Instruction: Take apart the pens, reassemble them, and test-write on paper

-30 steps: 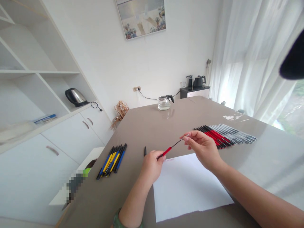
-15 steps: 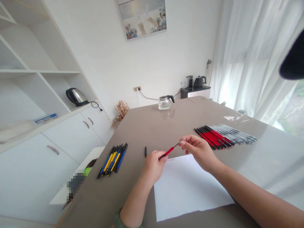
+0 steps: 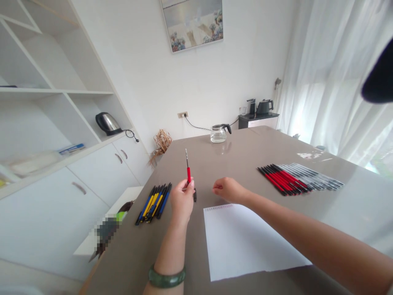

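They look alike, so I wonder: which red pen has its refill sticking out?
The red pen in the left hand, its thin refill exposed; the other red pens lie together on the table.

Pen barrel [image 3: 188,174], red; refill [image 3: 187,160], dark; left pens [image 3: 154,200], blue, yellow and black; right pens [image 3: 281,179], red with black ends; paper [image 3: 251,241], white; bangle [image 3: 167,280], green; table [image 3: 242,162], grey-brown.

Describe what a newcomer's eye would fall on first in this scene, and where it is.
Probably the red pen, a thin dark rod sticking out of it, held up in the left hand. Next come the red pens in a row at the table's right. At left lie blue and yellow pens.
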Demonstrator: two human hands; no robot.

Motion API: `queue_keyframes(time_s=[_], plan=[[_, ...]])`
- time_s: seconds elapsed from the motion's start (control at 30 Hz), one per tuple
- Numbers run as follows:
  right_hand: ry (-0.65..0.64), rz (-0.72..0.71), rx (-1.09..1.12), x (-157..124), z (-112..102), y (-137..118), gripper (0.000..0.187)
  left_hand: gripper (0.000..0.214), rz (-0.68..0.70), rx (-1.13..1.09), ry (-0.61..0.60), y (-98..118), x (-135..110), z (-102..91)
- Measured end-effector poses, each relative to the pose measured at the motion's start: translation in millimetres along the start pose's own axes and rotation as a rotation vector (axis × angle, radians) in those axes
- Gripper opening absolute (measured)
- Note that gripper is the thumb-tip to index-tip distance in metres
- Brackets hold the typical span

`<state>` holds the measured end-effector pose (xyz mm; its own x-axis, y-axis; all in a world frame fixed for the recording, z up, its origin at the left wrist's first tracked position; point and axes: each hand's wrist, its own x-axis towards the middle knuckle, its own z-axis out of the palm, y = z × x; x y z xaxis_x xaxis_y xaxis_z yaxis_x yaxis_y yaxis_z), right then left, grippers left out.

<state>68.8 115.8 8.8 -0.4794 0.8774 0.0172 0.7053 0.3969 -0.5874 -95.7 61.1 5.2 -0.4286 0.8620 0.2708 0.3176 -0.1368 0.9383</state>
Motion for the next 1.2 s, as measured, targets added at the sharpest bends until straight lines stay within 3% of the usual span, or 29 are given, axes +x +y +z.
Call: queue_keyframes(time_s=[0.27, 0.43, 0.57, 0.8, 0.9, 1.07, 1.2], plan=[[0.008, 0.088, -0.157, 48.5, 53.1, -40.1, 0.042, 0.038, -0.007, -0.027, 0.091, -0.5, 5.2, -5.7], [0.033, 0.091, -0.118, 50.6, 63.1, -42.9, 0.026, 0.038, 0.015, 0.009, 0.069, -3.5, 6.0, -5.5], [0.12, 0.093, 0.002, 43.9, 49.3, -29.2, 0.016, 0.037, 0.04, 0.039, 0.026, -4.9, 4.2, -3.2], [0.311, 0.095, 0.284, -0.2, 1.7, 8.6, 0.026, 0.034, 0.098, 0.101, -0.13, -6.6, -8.8, 7.8], [0.502, 0.022, 0.581, -23.9, -16.0, 18.8, 0.018, 0.033, 0.123, 0.135, -0.191, -10.4, -13.8, 14.9], [0.82, -0.019, 0.713, -48.2, -32.3, 31.0, 0.018, 0.031, 0.146, 0.197, -0.294, -14.3, -19.3, 23.6], [0.885, -0.013, 0.78, -55.6, -37.0, 38.0, 0.014, 0.028, 0.149, 0.237, -0.353, -15.0, -23.4, 26.4]])
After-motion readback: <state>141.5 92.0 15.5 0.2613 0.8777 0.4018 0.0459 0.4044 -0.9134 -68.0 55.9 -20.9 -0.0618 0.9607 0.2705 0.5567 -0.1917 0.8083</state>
